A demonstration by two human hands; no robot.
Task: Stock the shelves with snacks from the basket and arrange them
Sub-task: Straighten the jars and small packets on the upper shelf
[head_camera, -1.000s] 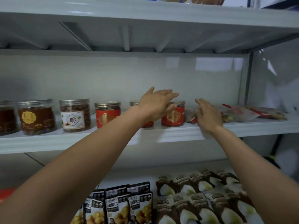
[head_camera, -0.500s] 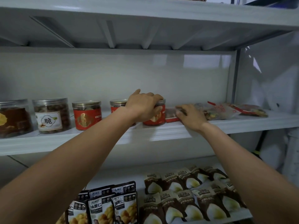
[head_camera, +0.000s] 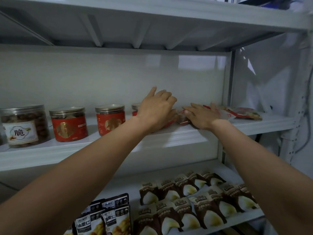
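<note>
On the white middle shelf (head_camera: 186,135), the right hand (head_camera: 203,118) lies flat, fingers straight, on snack packets (head_camera: 243,113). The left hand (head_camera: 155,110) curls in front of a half-hidden red jar (head_camera: 136,107); I cannot tell whether it grips anything. Further left stand 2 more red jars (head_camera: 68,124) and a nut jar (head_camera: 22,126).
</note>
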